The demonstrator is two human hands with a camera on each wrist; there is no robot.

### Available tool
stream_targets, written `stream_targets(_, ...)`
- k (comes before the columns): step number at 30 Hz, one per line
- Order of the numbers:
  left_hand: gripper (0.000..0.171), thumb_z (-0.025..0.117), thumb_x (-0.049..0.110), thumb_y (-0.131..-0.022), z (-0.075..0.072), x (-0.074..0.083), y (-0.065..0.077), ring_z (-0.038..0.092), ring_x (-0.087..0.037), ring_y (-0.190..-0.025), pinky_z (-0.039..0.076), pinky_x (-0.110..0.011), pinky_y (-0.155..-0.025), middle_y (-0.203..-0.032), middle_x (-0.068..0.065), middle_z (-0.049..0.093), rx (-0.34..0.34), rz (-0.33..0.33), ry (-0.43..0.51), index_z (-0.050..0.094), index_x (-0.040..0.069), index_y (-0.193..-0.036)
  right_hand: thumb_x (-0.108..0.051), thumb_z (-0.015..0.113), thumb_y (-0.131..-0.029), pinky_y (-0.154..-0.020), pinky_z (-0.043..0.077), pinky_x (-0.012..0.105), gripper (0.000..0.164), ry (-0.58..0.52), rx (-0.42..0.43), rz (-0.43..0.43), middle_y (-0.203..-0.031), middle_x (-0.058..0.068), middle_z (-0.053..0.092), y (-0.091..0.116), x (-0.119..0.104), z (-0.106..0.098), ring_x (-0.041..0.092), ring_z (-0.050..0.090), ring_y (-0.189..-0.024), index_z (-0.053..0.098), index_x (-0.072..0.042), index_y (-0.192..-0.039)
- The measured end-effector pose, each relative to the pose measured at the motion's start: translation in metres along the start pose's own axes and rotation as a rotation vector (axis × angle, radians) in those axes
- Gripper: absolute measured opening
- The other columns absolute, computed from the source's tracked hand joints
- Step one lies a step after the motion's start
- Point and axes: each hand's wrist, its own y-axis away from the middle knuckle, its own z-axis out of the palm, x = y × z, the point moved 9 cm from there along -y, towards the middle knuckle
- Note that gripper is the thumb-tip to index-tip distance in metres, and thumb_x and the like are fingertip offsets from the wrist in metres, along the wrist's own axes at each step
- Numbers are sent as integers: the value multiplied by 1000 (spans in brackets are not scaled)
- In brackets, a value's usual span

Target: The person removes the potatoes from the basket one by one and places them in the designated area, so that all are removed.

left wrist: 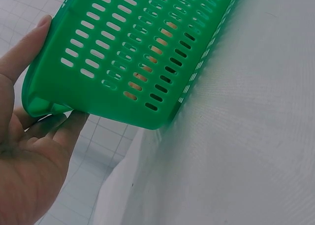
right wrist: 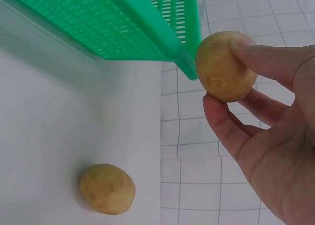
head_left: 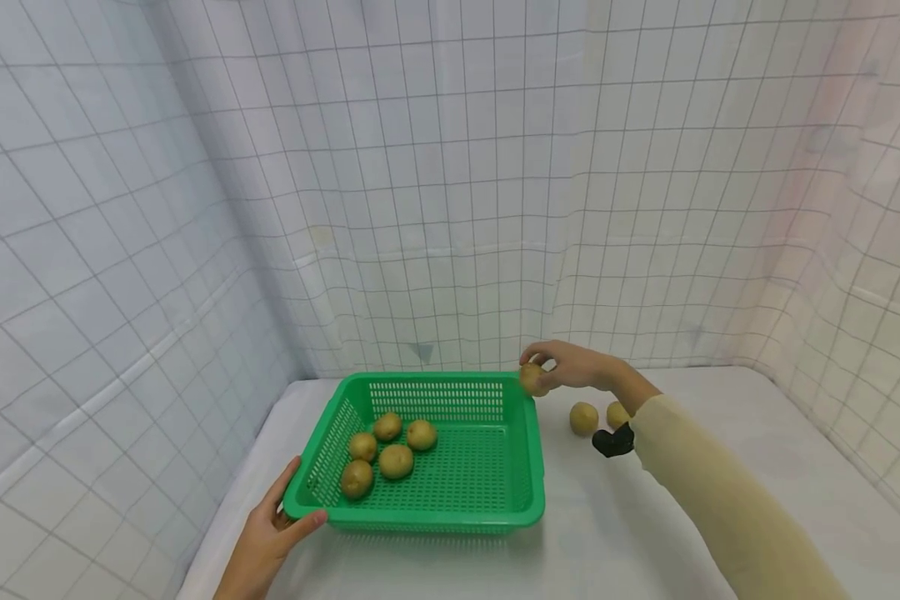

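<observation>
My right hand (head_left: 579, 367) pinches a potato (right wrist: 221, 70) between thumb and fingertips, at the far right corner of a green plastic basket (head_left: 427, 518). My left hand (head_left: 265, 537) grips the near left corner of that basket, its thumb on the rim and its fingers curled beneath, as the left wrist view shows. Several potatoes (head_left: 396, 461) lie inside, grouped toward the basket's left side. On the table to the right of the basket rests another potato (right wrist: 107, 189), with one more (head_left: 618, 415) beside it, partly hidden by my right forearm.
White cloth covers the table (head_left: 592, 533). Grid-patterned white sheets (head_left: 450, 208) hang behind it and on both sides. A black object (head_left: 613, 441) shows at my right forearm; its kind is unclear.
</observation>
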Motion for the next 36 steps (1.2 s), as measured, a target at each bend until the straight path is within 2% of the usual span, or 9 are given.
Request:
stream_targets(9,95,73,16,-100,0,2,-2,27,-36,-146,51,-20,-94,-169,-22,10,-1,13,-17,6,16,-168,-14,66,-100,-106,41,61,42,-32,58,100,-145,21,50,33,42,-19,37,52,-126,57,-10,-140)
stream_targets(12,94,72,15,-101,0,1,-2,27,-35,-145,51,-20,-94,-169,-22,10,-3,24,-17,6,15,-168,-14,66,-100,-106,42,60,44,-59,77,109,-146,23,49,43,55,-25,38,53,-126,55,-8,-142)
stream_targets(23,94,72,14,-101,1,4,-3,27,-34,-144,51,-19,-94,-168,-23,10,-9,44,-11,6,16,-168,-11,64,-101,-102,49,53,45,-135,133,102,-146,29,45,73,87,-41,39,53,-124,51,-1,-143)
stream_targets(36,94,71,14,-101,0,3,-3,28,-32,-143,51,-20,-94,-169,-22,10,-15,41,-17,6,15,-168,-4,63,-100,-99,53,45,47,-242,172,128,-141,32,46,98,127,-46,35,58,-117,46,9,-143)
